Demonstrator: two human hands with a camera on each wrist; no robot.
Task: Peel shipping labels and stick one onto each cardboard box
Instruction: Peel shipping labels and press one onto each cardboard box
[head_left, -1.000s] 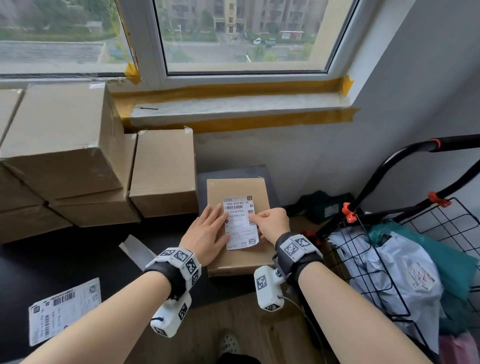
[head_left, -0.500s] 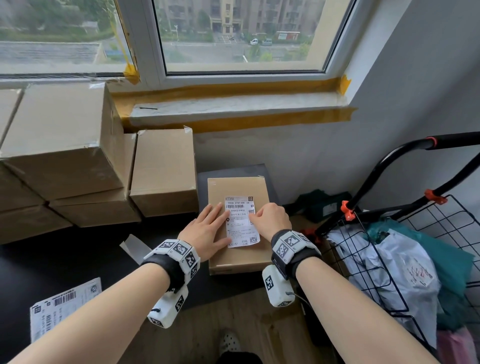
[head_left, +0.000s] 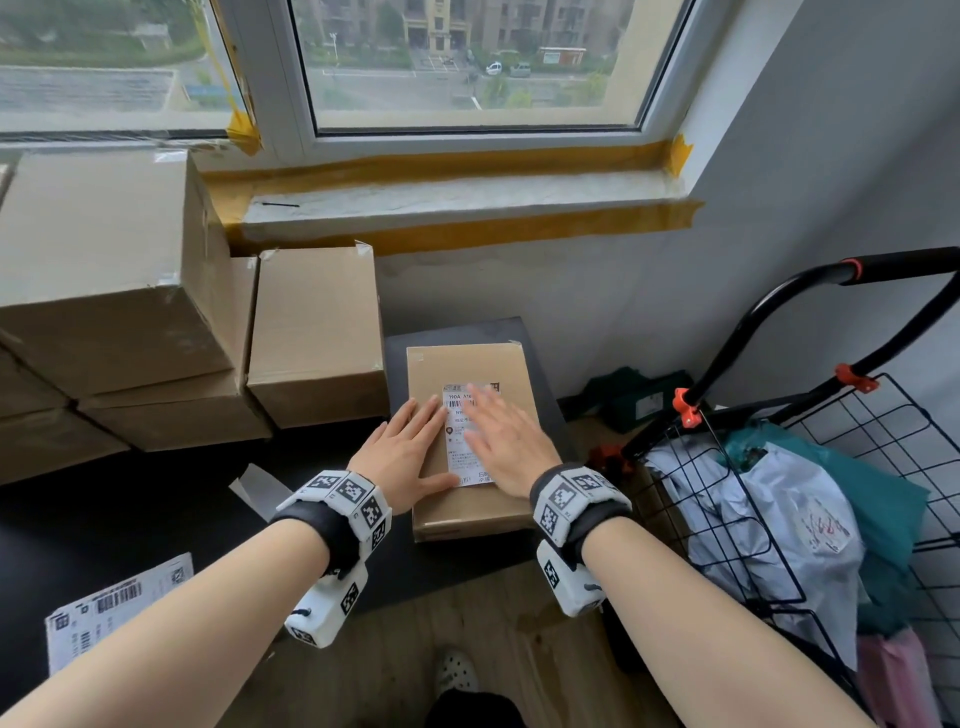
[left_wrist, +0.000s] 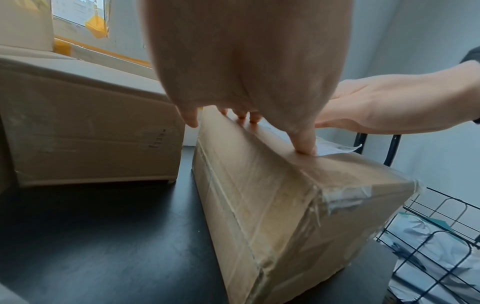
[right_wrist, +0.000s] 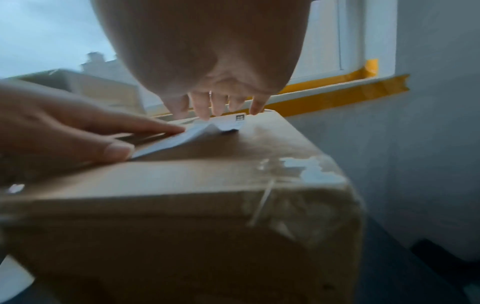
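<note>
Cardboard box (head_left: 470, 506): brown, taped at the corners, lying flat on the dark surface (head_left: 156, 519) under both hands.

Shipping label (head_left: 462, 415): white, printed with a barcode, on the box top; its left edge lies just beside the left grip, most of its width is under the right grip. In the right wrist view the label (right_wrist: 182, 137) lifts off the cardboard in a ridge between the two hands, not yet flat.

Left hand (head_left: 402, 457): grip spread, fingers straight and resting flat on the box top, thumb tip touching the label's near left corner; nothing pinched.

Right hand (head_left: 506, 447): grip spread, fingers straight, palm down on the label, fingertips (right_wrist: 205, 112) reaching its far edge. Blurred in the head view.

Other boxes (head_left: 317, 332): stacked on the surface well to the left of the left grip, below the window sill.

Spare label sheet (head_left: 117, 608): on the surface near the left forearm, well apart from the grip.

Wire cart (head_left: 779, 467): black, to the right of the right grip, holding grey and teal mail bags
</note>
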